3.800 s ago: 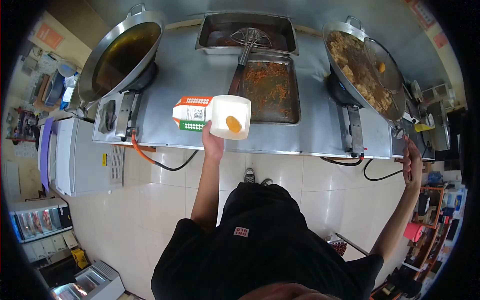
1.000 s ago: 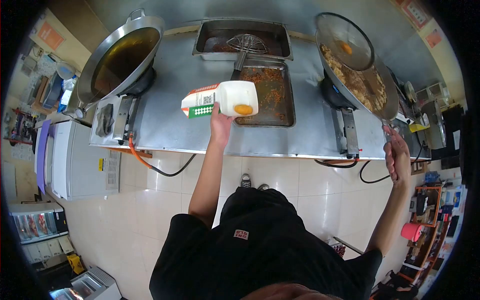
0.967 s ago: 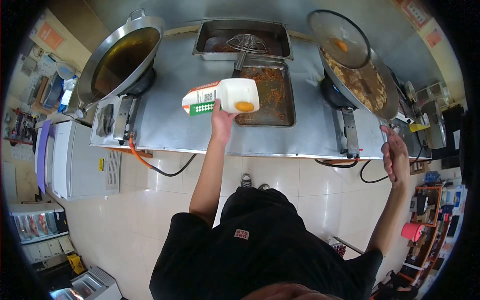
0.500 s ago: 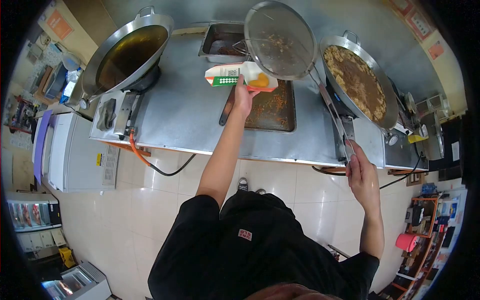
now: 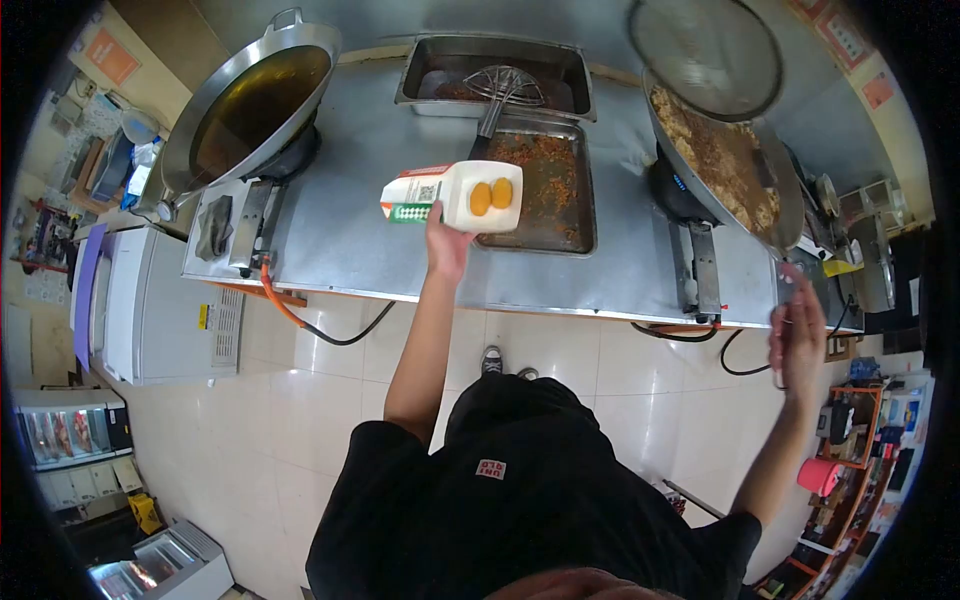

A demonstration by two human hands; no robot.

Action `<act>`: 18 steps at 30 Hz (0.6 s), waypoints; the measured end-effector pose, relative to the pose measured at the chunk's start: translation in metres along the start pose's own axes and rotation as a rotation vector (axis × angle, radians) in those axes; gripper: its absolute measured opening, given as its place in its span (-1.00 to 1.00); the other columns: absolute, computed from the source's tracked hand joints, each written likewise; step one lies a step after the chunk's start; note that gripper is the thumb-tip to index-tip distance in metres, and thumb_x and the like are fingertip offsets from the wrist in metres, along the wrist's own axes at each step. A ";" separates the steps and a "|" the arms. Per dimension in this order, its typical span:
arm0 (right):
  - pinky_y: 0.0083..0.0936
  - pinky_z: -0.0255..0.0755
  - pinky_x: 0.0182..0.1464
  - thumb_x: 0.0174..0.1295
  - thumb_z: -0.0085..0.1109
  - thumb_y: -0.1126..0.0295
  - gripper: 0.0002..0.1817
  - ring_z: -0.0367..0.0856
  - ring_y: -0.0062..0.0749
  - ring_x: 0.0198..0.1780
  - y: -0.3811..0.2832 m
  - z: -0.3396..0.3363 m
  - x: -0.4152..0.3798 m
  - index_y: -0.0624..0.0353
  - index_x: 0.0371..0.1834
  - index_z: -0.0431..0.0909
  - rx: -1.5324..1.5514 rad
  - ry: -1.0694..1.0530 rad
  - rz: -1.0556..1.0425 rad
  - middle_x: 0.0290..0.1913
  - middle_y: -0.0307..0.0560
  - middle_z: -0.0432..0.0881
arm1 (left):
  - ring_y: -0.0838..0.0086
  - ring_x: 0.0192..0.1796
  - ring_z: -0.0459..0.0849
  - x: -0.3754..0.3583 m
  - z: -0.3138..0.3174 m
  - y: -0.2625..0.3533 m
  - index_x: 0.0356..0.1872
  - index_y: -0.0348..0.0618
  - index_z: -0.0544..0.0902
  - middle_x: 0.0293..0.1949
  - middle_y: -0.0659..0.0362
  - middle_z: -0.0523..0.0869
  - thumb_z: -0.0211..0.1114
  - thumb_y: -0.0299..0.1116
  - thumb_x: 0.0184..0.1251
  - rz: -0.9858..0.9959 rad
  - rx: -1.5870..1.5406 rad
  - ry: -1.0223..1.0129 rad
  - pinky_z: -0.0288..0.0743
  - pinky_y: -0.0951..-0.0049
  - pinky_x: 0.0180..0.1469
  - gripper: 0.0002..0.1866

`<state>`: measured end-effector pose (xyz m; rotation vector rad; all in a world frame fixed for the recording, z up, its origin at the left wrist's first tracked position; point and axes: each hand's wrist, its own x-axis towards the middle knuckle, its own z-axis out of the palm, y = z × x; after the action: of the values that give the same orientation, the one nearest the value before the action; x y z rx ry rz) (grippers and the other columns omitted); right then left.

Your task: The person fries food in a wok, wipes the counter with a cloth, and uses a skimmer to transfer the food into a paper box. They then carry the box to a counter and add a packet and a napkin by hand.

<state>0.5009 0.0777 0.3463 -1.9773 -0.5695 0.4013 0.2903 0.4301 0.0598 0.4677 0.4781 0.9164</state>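
Note:
My left hand (image 5: 449, 242) is closed on the lower side of a paper food box (image 5: 418, 190), white with green and orange print. Two golden-brown nuggets (image 5: 490, 197) lie in its open tray. On the right, my right hand (image 5: 798, 338), smeared by motion, is wrapped round the handle of a large round mesh strainer (image 5: 705, 60). The strainer's mesh hangs over the far part of the right wok (image 5: 790, 215), which is full of brown fried pieces. Below the box is a shallow metal tray (image 5: 587, 215) with orange crumbs.
A deep metal pan (image 5: 580, 85) stands at the back, with a wire skimmer (image 5: 490, 120) leaning across its edge. At left is a wok of dark oil (image 5: 265, 105) on a burner. A grey cloth (image 5: 214, 228) lies near the left burner's control (image 5: 253, 230).
The strainer has swung right, from above the trays to over the right wok, and my right hand has moved right. The food box has come nearer and tilted, showing both nuggets.

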 end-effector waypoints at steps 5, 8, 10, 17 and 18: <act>-0.81 0.01 -0.74 0.48 -0.21 0.13 -0.55 0.12 -0.80 -0.74 0.044 -0.092 0.047 0.06 0.33 0.33 -0.244 0.074 -0.128 -0.65 -0.41 0.21 | 0.29 0.39 0.28 -0.030 -0.040 0.015 0.35 -0.21 0.23 0.34 0.11 0.35 -0.16 -0.09 0.48 0.148 0.036 0.087 0.12 0.18 0.40 -0.45; -0.77 0.07 -0.72 0.49 -0.22 0.20 -0.58 0.12 -0.79 -0.72 0.056 -0.133 0.067 0.07 0.33 0.33 -0.445 0.147 -0.076 -0.66 -0.42 0.21 | 0.29 0.40 0.26 -0.039 -0.054 0.015 0.36 -0.22 0.21 0.35 0.09 0.34 -0.14 -0.07 0.48 0.140 -0.005 0.127 0.07 0.20 0.43 -0.44; -0.56 0.21 -0.28 0.43 -0.19 0.33 -0.62 0.33 -0.38 -0.29 0.066 -0.155 0.077 0.13 0.25 0.40 -0.735 0.230 -0.224 -0.30 -0.08 0.39 | 0.27 0.42 0.24 -0.052 -0.047 0.020 0.37 -0.23 0.20 0.37 0.06 0.31 -0.18 -0.04 0.48 0.101 -0.052 0.140 0.03 0.18 0.45 -0.41; -0.22 0.42 0.02 0.33 -0.10 0.47 -0.69 0.57 0.15 0.00 0.081 -0.177 0.101 0.26 0.09 0.47 -1.081 0.251 -0.252 -0.12 0.34 0.60 | 0.29 0.41 0.25 -0.072 -0.040 0.020 0.38 -0.23 0.19 0.36 0.08 0.32 -0.10 -0.02 0.46 0.088 0.070 0.194 0.05 0.26 0.43 -0.38; -0.21 0.43 -0.01 0.33 -0.09 0.47 -0.70 0.58 0.16 -0.03 0.084 -0.177 0.104 0.26 0.08 0.48 -1.098 0.227 -0.250 -0.15 0.33 0.60 | 0.29 0.41 0.25 -0.071 -0.042 0.017 0.37 -0.23 0.19 0.36 0.08 0.32 -0.09 -0.02 0.45 0.083 0.113 0.217 0.06 0.27 0.43 -0.38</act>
<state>0.6956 -0.0289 0.3467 -2.8669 -1.0018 -0.3972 0.2182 0.3873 0.0496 0.4956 0.7147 1.0291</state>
